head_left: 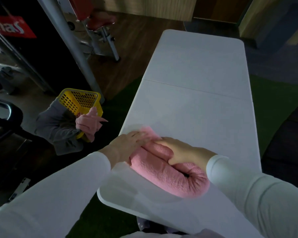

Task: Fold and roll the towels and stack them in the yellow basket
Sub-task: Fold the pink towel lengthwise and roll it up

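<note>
on table point(196, 69) | pink towel roll point(162, 176) runs near-right to far-left | left grip point(127, 145) flat (pressing) | right grip point(184, 153) clutching it

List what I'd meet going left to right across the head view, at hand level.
Yellow basket → left hand → right hand. The rolled pink towel lies under both hands, so its place in the order is unclear.
</note>
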`<action>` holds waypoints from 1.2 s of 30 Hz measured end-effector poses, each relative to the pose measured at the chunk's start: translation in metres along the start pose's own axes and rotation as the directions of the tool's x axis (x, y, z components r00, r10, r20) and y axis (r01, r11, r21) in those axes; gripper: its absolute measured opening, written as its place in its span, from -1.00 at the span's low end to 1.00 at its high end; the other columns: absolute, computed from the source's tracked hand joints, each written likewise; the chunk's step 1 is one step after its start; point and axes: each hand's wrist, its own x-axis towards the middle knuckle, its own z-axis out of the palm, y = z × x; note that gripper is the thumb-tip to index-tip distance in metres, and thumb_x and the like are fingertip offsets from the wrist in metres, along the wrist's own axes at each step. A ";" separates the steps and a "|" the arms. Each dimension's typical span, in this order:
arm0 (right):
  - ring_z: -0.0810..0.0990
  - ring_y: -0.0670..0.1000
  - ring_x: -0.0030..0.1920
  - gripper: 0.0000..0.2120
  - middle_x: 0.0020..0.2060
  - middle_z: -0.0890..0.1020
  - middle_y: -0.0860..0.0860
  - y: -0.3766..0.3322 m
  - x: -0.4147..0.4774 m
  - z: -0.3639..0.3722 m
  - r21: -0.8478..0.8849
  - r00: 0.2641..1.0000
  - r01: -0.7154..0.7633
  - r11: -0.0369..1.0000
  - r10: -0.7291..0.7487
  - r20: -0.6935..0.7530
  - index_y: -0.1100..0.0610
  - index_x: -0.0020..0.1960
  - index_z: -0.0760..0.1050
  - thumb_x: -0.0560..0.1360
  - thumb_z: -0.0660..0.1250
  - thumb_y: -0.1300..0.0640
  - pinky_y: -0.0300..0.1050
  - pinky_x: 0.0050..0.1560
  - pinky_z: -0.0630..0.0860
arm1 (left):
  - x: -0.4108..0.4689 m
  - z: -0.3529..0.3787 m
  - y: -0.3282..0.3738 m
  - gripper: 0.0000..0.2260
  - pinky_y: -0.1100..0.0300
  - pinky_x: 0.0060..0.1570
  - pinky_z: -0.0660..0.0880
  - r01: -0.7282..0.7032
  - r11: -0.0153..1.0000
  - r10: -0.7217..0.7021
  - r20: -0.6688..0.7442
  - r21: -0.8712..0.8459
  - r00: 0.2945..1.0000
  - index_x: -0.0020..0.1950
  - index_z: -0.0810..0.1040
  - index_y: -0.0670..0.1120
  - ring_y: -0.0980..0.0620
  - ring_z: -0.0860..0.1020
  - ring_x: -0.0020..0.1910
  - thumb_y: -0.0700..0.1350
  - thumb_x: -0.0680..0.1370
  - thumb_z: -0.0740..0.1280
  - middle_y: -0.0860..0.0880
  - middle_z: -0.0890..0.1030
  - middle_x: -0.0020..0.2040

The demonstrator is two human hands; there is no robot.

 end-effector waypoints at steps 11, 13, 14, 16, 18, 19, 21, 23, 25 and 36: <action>0.35 0.07 0.42 -0.11 0.42 0.36 -0.10 0.062 -0.052 -0.020 -0.008 0.949 -0.295 0.956 0.292 -0.118 -0.29 0.47 0.21 0.17 0.23 -0.51 0.11 0.37 0.36 | 0.001 -0.001 0.049 0.01 0.00 0.06 0.51 0.245 0.932 -0.240 0.050 -0.268 0.969 0.54 0.09 -0.13 -0.15 0.52 0.16 0.37 0.30 0.42 -0.12 0.46 0.25; 0.20 0.12 0.48 0.05 0.52 0.19 -0.07 0.065 -0.063 -0.030 -0.107 0.951 -0.309 0.945 0.304 -0.063 -0.24 0.55 0.04 0.17 0.33 -0.49 0.17 0.44 0.26 | 0.004 -0.002 0.064 0.02 -0.01 0.15 0.45 0.281 0.931 -0.280 0.038 -0.235 0.959 0.51 0.12 -0.15 -0.16 0.43 0.26 0.45 0.29 0.36 -0.14 0.41 0.32; 0.12 0.13 0.51 0.09 0.54 0.10 -0.06 0.065 -0.068 -0.031 -0.164 0.950 -0.311 0.936 0.310 -0.035 -0.21 0.57 -0.04 0.21 0.42 -0.41 0.20 0.45 0.22 | 0.004 -0.002 0.068 0.03 -0.03 0.21 0.39 0.276 0.945 -0.279 0.005 -0.176 0.960 0.51 0.12 -0.16 -0.17 0.36 0.31 0.48 0.29 0.32 -0.16 0.35 0.37; -0.04 0.13 0.56 0.25 0.57 -0.03 -0.03 0.057 -0.074 -0.030 -0.275 0.949 -0.300 0.914 0.316 0.014 -0.15 0.59 -0.18 0.18 0.55 -0.34 0.33 0.47 0.08 | 0.005 -0.001 0.067 0.09 -0.10 0.36 0.23 0.222 0.970 -0.230 -0.083 -0.097 0.970 0.56 0.04 -0.14 -0.21 0.21 0.41 0.51 0.28 0.28 -0.18 0.21 0.47; -0.10 0.16 0.57 0.40 0.58 -0.09 0.01 0.049 -0.075 -0.023 -0.391 0.953 -0.264 0.882 0.301 0.037 -0.10 0.59 -0.27 0.07 0.59 -0.35 0.40 0.45 -0.04 | 0.007 0.001 0.059 0.18 -0.20 0.50 -0.04 0.093 0.990 -0.100 -0.063 -0.107 0.993 0.60 -0.19 -0.07 -0.20 -0.07 0.55 0.50 0.26 0.33 -0.18 -0.08 0.58; -0.09 0.17 0.57 0.44 0.58 -0.09 0.02 0.046 -0.076 -0.019 -0.440 0.956 -0.246 0.864 0.290 0.035 -0.09 0.59 -0.29 0.05 0.61 -0.33 0.42 0.45 -0.04 | 0.009 -0.001 0.054 0.24 -0.23 0.51 -0.16 0.022 0.994 -0.023 -0.012 -0.110 1.000 0.59 -0.30 -0.01 -0.18 -0.22 0.57 0.48 0.23 0.39 -0.14 -0.24 0.59; -0.03 0.15 0.56 0.43 0.57 -0.04 0.01 0.044 -0.076 -0.012 -0.491 0.965 -0.227 0.841 0.263 0.005 -0.07 0.58 -0.29 0.06 0.64 -0.26 0.40 0.45 0.04 | 0.014 -0.009 0.045 0.35 -0.24 0.50 -0.22 -0.054 0.994 0.062 0.094 -0.093 0.994 0.54 -0.42 0.08 -0.15 -0.36 0.54 0.42 0.14 0.50 -0.09 -0.42 0.55; 0.04 0.12 0.54 0.38 0.56 0.03 -0.03 0.046 -0.078 -0.010 -0.489 0.971 -0.223 0.843 0.238 -0.033 -0.09 0.58 -0.27 0.10 0.63 -0.20 0.33 0.43 0.17 | 0.022 -0.018 0.040 0.41 -0.21 0.52 -0.12 -0.054 0.995 0.066 0.138 -0.086 0.988 0.53 -0.41 0.15 -0.15 -0.30 0.55 0.35 0.07 0.58 -0.12 -0.43 0.54; 0.09 0.09 0.51 0.34 0.53 0.07 -0.06 0.051 -0.079 -0.009 -0.462 0.974 -0.222 0.858 0.219 -0.062 -0.12 0.57 -0.28 0.12 0.60 -0.17 0.25 0.37 0.29 | 0.029 -0.022 0.040 0.42 -0.18 0.52 0.05 -0.021 0.994 0.035 0.133 -0.106 0.991 0.49 -0.43 0.22 -0.16 -0.10 0.57 0.27 0.04 0.63 -0.16 -0.23 0.59; 0.41 0.11 0.23 0.06 0.28 0.39 -0.01 0.058 -0.074 -0.004 -0.458 0.969 -0.225 0.860 0.147 -0.201 -0.10 0.51 0.02 0.17 0.53 -0.20 0.07 0.14 0.48 | 0.003 0.006 0.066 -0.04 0.05 0.27 0.42 0.218 0.892 -0.267 -0.074 -0.396 0.961 0.56 0.09 -0.05 -0.09 0.41 0.31 0.10 0.29 0.52 -0.09 0.45 0.34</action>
